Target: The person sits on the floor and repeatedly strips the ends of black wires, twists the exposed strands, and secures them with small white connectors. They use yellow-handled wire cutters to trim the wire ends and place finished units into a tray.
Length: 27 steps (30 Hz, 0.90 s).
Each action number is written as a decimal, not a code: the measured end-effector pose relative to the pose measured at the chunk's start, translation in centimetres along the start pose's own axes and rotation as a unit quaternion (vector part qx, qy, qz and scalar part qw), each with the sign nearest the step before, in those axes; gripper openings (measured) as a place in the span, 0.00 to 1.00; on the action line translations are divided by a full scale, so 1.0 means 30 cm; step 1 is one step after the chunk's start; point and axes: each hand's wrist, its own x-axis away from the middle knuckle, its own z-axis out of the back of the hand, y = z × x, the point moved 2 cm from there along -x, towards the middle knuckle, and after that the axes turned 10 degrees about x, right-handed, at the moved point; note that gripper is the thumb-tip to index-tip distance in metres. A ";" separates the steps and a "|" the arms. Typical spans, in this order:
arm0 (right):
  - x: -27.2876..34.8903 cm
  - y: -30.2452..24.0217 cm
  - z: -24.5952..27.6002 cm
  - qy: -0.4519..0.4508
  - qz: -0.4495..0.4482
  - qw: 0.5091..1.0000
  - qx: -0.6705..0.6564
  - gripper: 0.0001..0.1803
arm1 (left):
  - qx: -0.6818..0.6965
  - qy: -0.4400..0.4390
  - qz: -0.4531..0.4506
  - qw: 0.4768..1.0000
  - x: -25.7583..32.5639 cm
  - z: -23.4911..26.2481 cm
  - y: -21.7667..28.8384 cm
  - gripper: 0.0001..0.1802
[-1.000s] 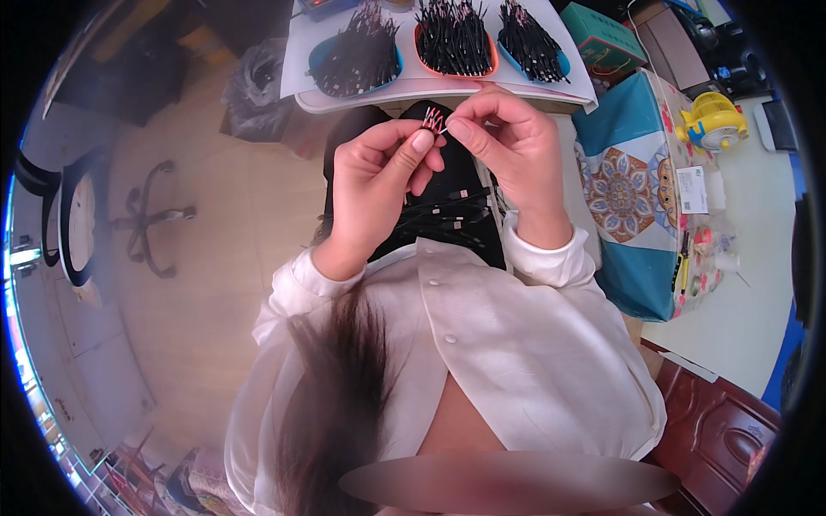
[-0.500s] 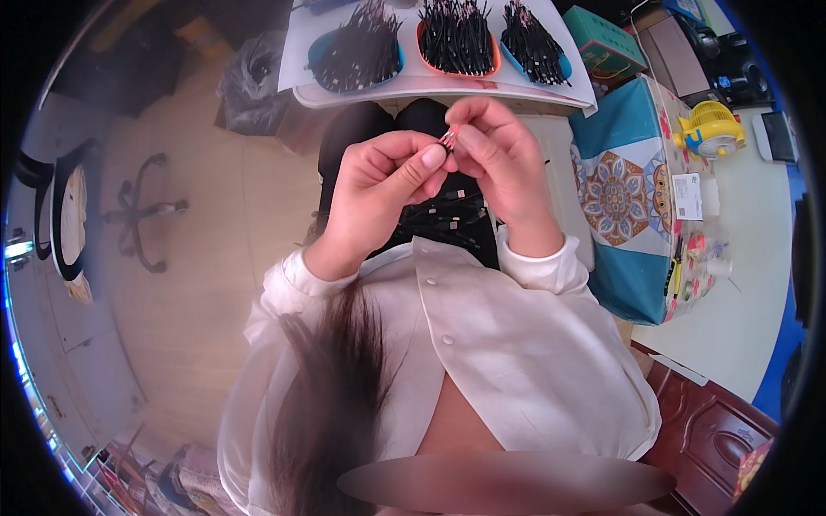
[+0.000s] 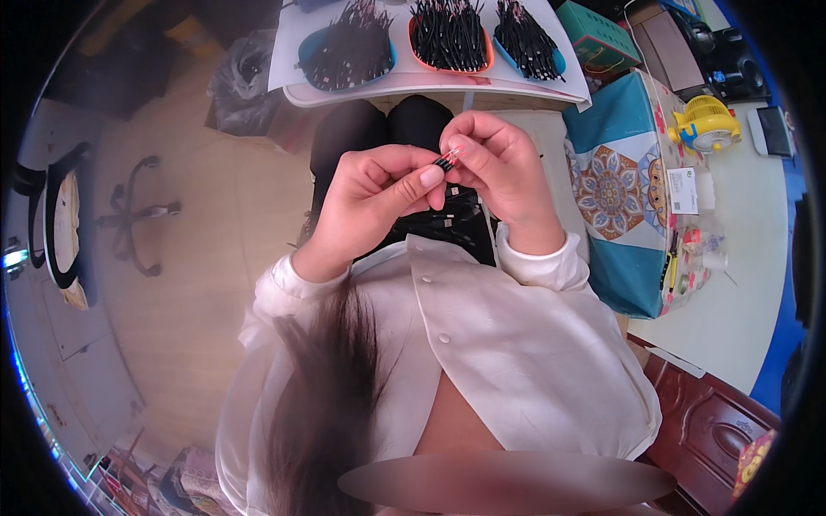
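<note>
My left hand (image 3: 379, 193) and my right hand (image 3: 499, 168) meet above my lap, both pinching one small black part with a reddish tip (image 3: 446, 159) between thumbs and fingers. More black cable pieces (image 3: 447, 219) lie on my dark lap under the hands. Ahead, a white tray (image 3: 430, 82) carries a blue dish (image 3: 348, 52), an orange dish (image 3: 450, 34) and another blue dish (image 3: 527, 39), each heaped with black cable pieces.
A patterned teal bag (image 3: 619, 189) stands at my right beside a white table (image 3: 740, 292) with a yellow fan (image 3: 705, 125) and small items. A green box (image 3: 598, 34) sits behind it. A swivel chair base (image 3: 133, 215) stands on the wooden floor at left.
Both hands have stayed together over my lap and shifted slightly lower. The small part between the fingers has been turned and is now mostly covered by my fingertips.
</note>
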 end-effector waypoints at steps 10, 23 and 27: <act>-0.014 -0.006 0.012 -0.084 -0.051 0.993 -0.059 0.08 | 0.007 -0.003 -0.019 1.000 0.001 0.007 0.002 0.10; -0.026 0.015 0.017 -0.107 -0.086 0.989 -0.056 0.09 | 0.000 -0.023 -0.008 1.000 -0.001 0.007 0.009 0.10; -0.022 0.014 0.012 -0.086 -0.084 0.993 -0.007 0.08 | 0.012 0.013 0.016 1.000 0.002 0.004 0.000 0.10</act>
